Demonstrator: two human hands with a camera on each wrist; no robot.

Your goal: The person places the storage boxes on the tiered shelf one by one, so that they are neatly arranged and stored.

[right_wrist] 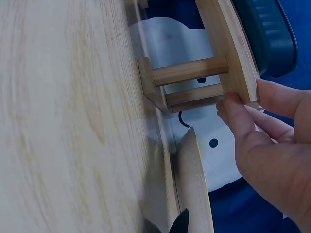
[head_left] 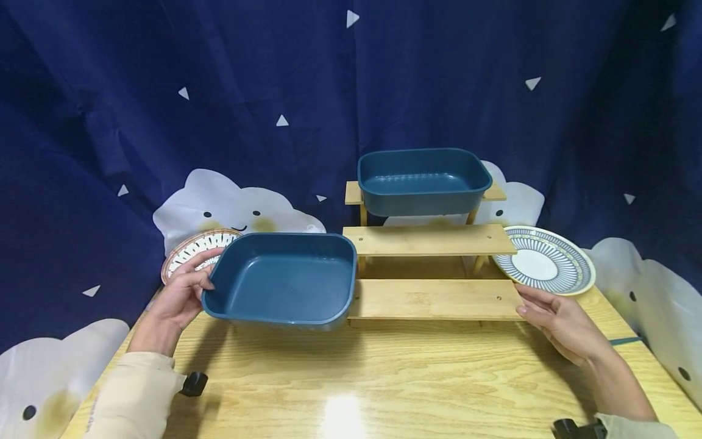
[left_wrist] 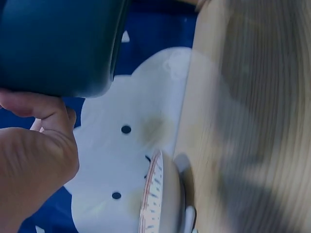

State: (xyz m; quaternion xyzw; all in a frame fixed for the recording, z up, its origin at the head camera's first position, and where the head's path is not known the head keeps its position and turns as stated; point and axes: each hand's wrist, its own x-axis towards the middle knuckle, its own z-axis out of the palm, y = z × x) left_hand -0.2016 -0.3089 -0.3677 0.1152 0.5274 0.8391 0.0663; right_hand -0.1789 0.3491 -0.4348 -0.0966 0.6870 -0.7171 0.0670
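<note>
My left hand (head_left: 178, 297) grips the left end of a dark blue rectangular plastic tub (head_left: 287, 286), held above the table and tilted so its inside shows. From below, the left wrist view shows the tub's outer side, with the thumb against it. With my right hand (head_left: 565, 323) I pinch the right end of the lowest board of a three-tier wooden shelf (head_left: 433, 300). In the right wrist view, thumb and fingers lie on either side of that board's end (right_wrist: 243, 87). A second blue tub (head_left: 425, 201) sits on the top tier.
A patterned plate (head_left: 543, 262) leans upright to the right of the shelf. Behind my left hand stands another plate (head_left: 189, 249), orange-rimmed and partly hidden by the tub. The wooden table (head_left: 439, 372) backs onto a dark blue curtain (head_left: 263, 79) with clouds and triangles.
</note>
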